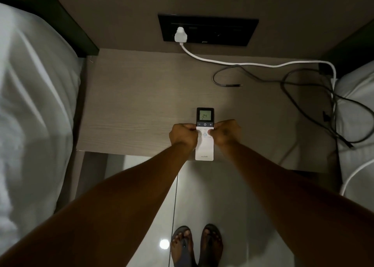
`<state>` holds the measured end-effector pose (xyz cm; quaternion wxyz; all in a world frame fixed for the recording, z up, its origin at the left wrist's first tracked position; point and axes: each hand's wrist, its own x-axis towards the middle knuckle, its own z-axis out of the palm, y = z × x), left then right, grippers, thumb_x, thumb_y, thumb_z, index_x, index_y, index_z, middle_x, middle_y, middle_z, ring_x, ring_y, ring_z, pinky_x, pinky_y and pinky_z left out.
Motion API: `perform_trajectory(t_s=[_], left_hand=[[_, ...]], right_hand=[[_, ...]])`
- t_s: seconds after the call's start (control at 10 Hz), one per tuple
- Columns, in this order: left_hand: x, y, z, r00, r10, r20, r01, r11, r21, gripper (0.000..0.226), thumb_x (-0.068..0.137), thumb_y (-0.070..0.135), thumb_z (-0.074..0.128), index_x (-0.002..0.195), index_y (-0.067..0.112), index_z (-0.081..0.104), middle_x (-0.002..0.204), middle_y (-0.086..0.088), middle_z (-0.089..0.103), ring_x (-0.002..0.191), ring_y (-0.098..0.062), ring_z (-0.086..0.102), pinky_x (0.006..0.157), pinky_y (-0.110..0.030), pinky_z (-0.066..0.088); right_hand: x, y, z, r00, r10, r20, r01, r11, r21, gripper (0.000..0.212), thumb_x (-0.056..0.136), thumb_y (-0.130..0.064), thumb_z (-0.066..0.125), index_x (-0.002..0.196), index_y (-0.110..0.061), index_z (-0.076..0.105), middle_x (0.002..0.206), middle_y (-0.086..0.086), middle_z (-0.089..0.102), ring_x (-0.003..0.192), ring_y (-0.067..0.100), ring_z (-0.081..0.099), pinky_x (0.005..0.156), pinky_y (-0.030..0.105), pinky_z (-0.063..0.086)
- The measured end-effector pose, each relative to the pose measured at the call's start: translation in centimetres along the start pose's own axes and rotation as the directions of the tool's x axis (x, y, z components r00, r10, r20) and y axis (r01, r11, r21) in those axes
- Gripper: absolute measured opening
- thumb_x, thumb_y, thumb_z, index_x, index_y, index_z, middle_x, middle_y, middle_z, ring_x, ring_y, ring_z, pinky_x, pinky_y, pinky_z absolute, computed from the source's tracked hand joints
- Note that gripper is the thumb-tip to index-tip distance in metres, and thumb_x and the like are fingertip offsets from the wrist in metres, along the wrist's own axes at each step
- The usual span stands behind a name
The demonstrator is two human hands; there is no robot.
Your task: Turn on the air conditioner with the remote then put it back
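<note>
Gripped by left hand & right hand: remote on table, "LLOYD" at base, display "24".

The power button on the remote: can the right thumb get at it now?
Probably yes. The power button lies bare, just above the right hand that grips the remote, and nothing covers it.

Dim room, warm-grey cast, low contrast. Brightest spots: the glossy floor with a round lamp glare near the feet, and the lit remote display. Tabletop evenly lit, soft shadows only. White bedding at left is smeared and soft. Wide-angle bending toward the edges; forearms stretched. Centre reasonably sharp.
</note>
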<state>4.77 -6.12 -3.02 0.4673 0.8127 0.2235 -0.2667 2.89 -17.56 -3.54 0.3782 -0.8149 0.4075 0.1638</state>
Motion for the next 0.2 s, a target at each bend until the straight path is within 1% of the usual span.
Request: perform_trajectory(t_s=[0.1, 0.2], left_hand=[[-0.4, 0.5, -0.6, 0.992, 0.109, 0.067, -0.118, 0.981, 0.153, 0.02, 0.091, 0.01, 0.06, 0.107, 0.01, 0.072, 0.114, -0.013, 0.07, 0.104, -0.031, 0.065, 0.093, -0.036, 0.052], [-1.6, 1.0, -1.9, 0.965, 0.211, 0.153, -0.248, 0.923, 0.293, 0.023, 0.094, 0.016, 0.054, 0.111, 0.011, 0.068, 0.114, -0.013, 0.07, 0.103, -0.031, 0.064, 0.09, -0.037, 0.052]], right_hand=[[-0.4, -0.6, -0.6, 0.998, 0.017, 0.064, -0.015, 0.999, -0.035, 0.024, 0.087, -0.023, 0.075, 0.105, -0.007, 0.075, 0.112, 0.014, 0.075, 0.094, 0.027, 0.072, 0.06, 0.019, 0.044], [-1.6, -0.7, -1.5, 0.996, 0.005, 0.085, 0.002, 0.997, -0.078, 0.03, 0.093, -0.027, 0.067, 0.112, -0.004, 0.07, 0.119, 0.017, 0.071, 0.103, 0.03, 0.068, 0.068, 0.022, 0.043]])
